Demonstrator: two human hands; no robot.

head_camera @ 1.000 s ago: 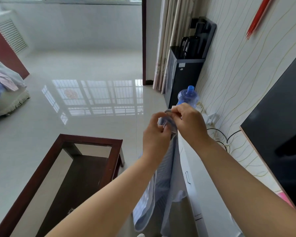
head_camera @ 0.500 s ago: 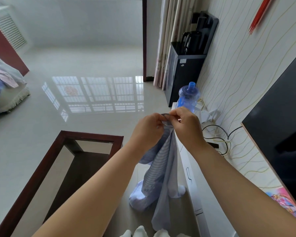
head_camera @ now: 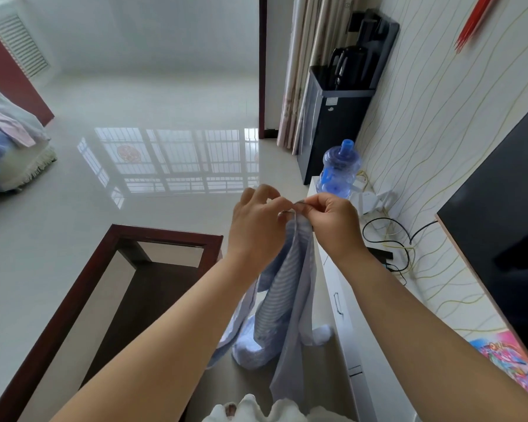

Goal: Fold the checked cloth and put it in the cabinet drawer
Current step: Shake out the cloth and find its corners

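Cabinet [head_camera: 375, 345]: long and white, by the wall on the right; its drawers look shut
Table [head_camera: 73, 300]: dark wood, on the left
Cloth [head_camera: 284, 293]: blue and white, hangs from both hands in front of the cabinet, bunched (not folded yet); it hangs more open than a second ago
Left hand [head_camera: 256, 229]: pinches the top edge of the cloth
Right hand [head_camera: 333, 223]: pinches the same edge, right beside the left
Change: both hands are lower and a bit apart now, so I think the spreading for the first fold is starting
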